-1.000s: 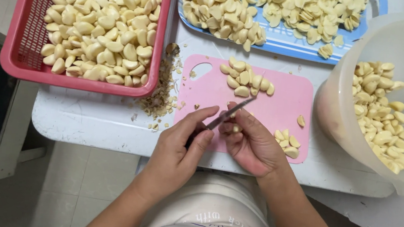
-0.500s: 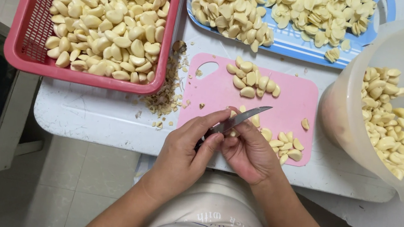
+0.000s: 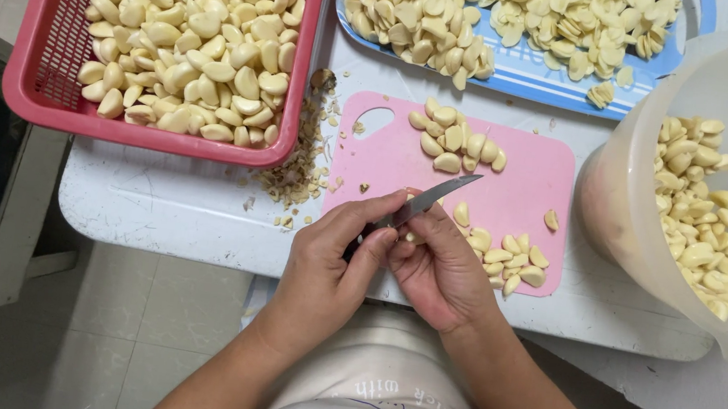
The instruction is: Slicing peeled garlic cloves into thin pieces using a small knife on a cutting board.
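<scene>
The left hand (image 3: 331, 260) was curled around the handle of a small knife (image 3: 423, 203), thumb laid along it, blade angling up and away to the right over the pink cutting board (image 3: 530, 172). The right hand (image 3: 440, 267) lay cupped against the left, fingers folded inward; whether they pinched a clove I could not tell. Peeled garlic cloves (image 3: 512, 256) lay just right of it.

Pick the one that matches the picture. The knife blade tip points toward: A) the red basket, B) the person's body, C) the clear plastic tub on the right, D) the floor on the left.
C: the knife, held in the left hand beside the right hand, runs up and right over the pink cutting board, toward the clear tub.
</scene>
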